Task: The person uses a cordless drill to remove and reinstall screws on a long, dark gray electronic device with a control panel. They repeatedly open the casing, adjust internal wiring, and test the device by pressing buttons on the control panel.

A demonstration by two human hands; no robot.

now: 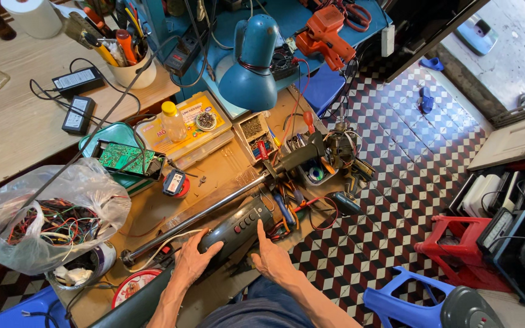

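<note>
1. A low wooden bench (pixel 226 167) crowded with tools and parts stands on a floor (pixel 396 200) of red, black and white checked tiles; a pale wooden top (pixel 13 115) lies to the upper left and a blue surface (pixel 287 15) behind.
2. A blue desk lamp (pixel 251 64) hangs over the bench, and an orange power drill (pixel 323 35) lies on the blue surface.
3. A flat yellow box (pixel 186 127) with a printed lid sits mid-bench, a small yellow-capped bottle (pixel 172 120) standing on it.
4. A clear plastic bag (pixel 44 218) full of coloured wires lies at the left edge; a green circuit board (pixel 126 159) rests just beside it.
5. Red and blue plastic stools (pixel 457 249) stand well apart on the right.
6. The dark grey control housing (pixel 238 226), with a row of buttons and fixed on a long metal pole (pixel 214 203), lies slanted across the near edge of the bench.
7. The left hand (pixel 194 260) lies spread on the housing's near end; the right hand (pixel 271 258) presses flat, fingers extended, against its right side.
</note>
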